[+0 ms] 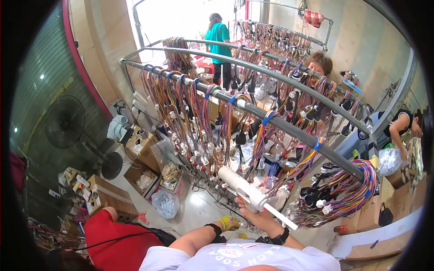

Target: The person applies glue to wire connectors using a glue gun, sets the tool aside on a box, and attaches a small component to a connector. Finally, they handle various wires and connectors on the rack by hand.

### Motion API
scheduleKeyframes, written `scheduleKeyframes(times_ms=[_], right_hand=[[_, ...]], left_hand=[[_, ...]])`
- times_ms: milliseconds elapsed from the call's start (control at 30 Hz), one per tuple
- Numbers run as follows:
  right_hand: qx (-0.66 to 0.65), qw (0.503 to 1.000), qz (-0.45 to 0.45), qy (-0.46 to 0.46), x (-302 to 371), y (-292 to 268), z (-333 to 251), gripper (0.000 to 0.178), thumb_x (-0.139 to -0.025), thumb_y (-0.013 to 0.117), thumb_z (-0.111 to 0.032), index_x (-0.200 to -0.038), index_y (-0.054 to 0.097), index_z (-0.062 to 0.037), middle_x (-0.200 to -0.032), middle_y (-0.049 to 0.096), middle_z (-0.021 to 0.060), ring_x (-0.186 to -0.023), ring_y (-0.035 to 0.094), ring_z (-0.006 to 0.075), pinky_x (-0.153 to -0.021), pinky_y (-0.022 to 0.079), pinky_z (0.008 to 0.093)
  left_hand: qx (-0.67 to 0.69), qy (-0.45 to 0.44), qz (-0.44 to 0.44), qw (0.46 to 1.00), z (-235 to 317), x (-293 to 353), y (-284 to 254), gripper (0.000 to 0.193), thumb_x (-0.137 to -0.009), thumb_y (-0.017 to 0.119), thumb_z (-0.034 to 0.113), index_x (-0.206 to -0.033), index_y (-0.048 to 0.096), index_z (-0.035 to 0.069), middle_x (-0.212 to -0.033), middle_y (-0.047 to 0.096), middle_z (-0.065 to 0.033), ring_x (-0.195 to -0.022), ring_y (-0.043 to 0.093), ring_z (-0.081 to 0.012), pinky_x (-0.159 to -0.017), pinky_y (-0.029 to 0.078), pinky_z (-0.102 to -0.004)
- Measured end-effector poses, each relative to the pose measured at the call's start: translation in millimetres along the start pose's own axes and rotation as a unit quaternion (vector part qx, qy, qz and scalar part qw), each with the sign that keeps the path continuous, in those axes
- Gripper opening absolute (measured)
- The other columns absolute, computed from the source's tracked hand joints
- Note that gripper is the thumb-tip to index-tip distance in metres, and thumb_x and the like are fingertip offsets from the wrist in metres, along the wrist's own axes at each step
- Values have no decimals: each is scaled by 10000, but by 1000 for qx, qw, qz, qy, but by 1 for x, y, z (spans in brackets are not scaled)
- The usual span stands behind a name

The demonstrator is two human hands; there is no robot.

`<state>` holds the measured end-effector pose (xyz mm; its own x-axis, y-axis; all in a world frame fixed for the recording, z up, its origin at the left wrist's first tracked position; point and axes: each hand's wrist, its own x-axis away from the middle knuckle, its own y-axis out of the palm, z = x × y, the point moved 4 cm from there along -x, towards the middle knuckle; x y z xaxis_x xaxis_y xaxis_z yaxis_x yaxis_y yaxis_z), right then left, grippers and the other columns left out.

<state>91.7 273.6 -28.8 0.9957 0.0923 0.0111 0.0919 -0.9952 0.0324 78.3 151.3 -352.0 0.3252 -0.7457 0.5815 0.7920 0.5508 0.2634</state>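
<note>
My right hand, with a black band at the wrist, is closed around the lower part of a white tool. The tool has a ribbed, cord-like white roll at its far end and a thin white rod sticking out toward the lower right. Lower and to the left is my left hand, apparently in a yellow glove; its fingers are too unclear to read. Just beyond both hands, bundles of coloured wires with white connectors hang from a grey rail, tied with blue bands.
Another thick wire bundle droops at the rail's right end. Cardboard boxes, a clear plastic bag and a standing fan are at left. A person in red sits close on my left; other people work beyond the rack and at far right.
</note>
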Motion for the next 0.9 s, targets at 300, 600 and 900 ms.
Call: scheduleKeyframes(times_ms=[300,600,900], right_hand=[[10,1000,-15,-11,2,-5,2,399,-844,612,-59,-1226,506,-14,-1118,622,67,-993,565,121,-833,457,262],[-25,999,-19,-13,6,-4,1,422,-845,600,-36,-1247,476,-3,-1129,610,77,-1018,562,138,-854,456,270],[-19,999,-30,-10,10,-4,4,427,-847,606,-43,-1252,473,-15,-1151,605,76,-1057,550,135,-895,439,269]], left_hand=[[124,-67,81,987,37,29,20,295,-765,704,162,-1031,623,63,-893,649,-77,-767,631,-190,-678,520,-299],[140,-34,95,985,25,17,14,209,-761,719,113,-946,634,68,-831,650,-57,-728,635,-175,-627,527,-283],[107,0,58,993,10,1,9,261,-803,662,137,-1048,590,85,-935,618,-49,-832,591,-154,-707,488,-268]])
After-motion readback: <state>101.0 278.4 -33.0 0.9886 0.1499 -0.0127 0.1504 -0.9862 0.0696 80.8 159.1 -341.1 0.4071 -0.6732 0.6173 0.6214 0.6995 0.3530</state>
